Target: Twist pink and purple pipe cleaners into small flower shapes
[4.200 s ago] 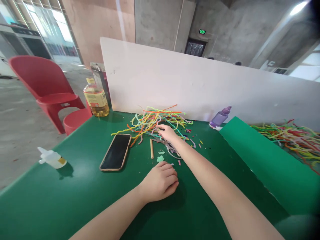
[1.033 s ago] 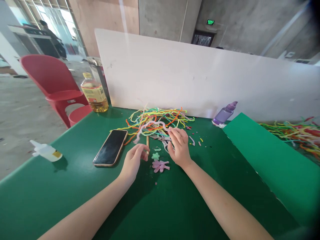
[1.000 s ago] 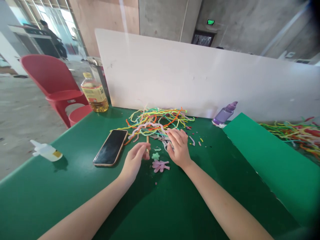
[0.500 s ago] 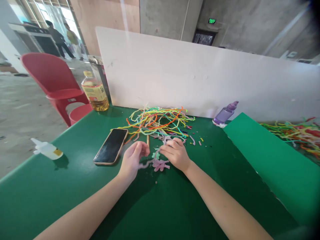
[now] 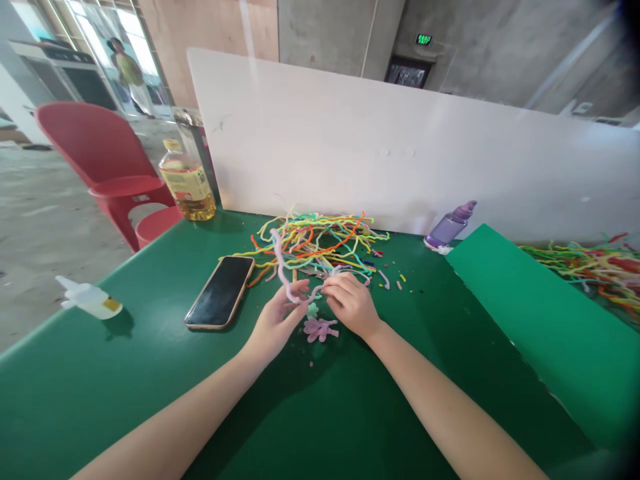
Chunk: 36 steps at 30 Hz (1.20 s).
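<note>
Above the central green surface (image 5: 320, 413), the fuzzy pale-pink stem (image 5: 279, 257), no longer drooping, rises from the loosely grasping left hand (image 5: 274, 321), the right hand (image 5: 353, 307) pinching it, seemingly giving two-handed control.

Red chair (image 5: 95, 143) is just sitting beside the bench (image 5: 320, 413). Phone (image 5: 220, 292) is lying flat, exit sign (image 5: 423, 39) is glowing green.
</note>
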Each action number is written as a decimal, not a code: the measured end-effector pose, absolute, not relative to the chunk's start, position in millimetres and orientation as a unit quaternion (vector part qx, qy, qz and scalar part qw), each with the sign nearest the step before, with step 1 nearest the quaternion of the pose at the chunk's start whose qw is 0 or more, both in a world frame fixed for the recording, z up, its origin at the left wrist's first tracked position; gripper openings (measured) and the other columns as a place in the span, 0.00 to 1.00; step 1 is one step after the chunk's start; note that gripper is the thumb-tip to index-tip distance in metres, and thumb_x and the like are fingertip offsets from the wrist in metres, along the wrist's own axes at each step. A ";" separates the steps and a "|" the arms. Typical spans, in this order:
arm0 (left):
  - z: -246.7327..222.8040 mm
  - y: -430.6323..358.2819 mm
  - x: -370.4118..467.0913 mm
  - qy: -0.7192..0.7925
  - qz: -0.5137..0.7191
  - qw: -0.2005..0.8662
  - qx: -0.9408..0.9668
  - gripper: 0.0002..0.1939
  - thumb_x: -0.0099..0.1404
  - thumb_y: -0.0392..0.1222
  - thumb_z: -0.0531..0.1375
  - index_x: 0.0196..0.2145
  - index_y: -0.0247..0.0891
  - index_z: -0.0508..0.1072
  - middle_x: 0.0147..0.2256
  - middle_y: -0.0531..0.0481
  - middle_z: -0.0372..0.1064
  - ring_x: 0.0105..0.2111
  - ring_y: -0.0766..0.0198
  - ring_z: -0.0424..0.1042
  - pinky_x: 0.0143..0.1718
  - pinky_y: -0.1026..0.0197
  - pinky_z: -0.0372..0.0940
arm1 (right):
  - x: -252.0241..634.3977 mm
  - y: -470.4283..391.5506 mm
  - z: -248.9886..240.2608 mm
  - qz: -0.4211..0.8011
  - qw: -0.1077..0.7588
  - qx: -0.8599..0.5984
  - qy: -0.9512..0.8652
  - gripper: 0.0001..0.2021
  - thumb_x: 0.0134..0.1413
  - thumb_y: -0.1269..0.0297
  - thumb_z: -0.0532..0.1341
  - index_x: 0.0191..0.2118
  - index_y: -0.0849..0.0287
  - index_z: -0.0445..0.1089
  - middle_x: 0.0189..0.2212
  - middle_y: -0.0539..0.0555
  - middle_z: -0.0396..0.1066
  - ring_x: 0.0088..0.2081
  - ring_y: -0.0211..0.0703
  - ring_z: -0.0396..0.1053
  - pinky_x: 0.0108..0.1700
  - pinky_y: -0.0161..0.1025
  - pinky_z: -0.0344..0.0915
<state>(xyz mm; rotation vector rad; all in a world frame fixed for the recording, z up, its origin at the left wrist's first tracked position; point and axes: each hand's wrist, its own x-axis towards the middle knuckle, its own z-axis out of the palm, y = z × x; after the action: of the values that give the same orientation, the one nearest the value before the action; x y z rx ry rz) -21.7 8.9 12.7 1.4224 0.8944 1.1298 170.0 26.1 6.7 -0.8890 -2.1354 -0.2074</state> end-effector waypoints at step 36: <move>12.2 2.6 -20.2 0.372 0.377 0.602 0.598 0.26 0.67 0.57 0.41 0.25 0.36 0.64 0.15 0.57 0.56 0.13 0.71 0.51 0.16 0.67 0.48 | 128.7 4.8 28.4 0.433 0.484 -0.448 -0.615 0.14 0.48 0.59 0.62 0.42 0.57 0.71 0.33 0.53 0.71 0.30 0.38 0.68 0.29 0.34 0.66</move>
<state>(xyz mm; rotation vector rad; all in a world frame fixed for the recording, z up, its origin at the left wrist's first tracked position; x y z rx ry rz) -20.2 2.6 12.2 1.3847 0.8626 0.8729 128.7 4.8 28.4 -1.0905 -1.4982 1.0539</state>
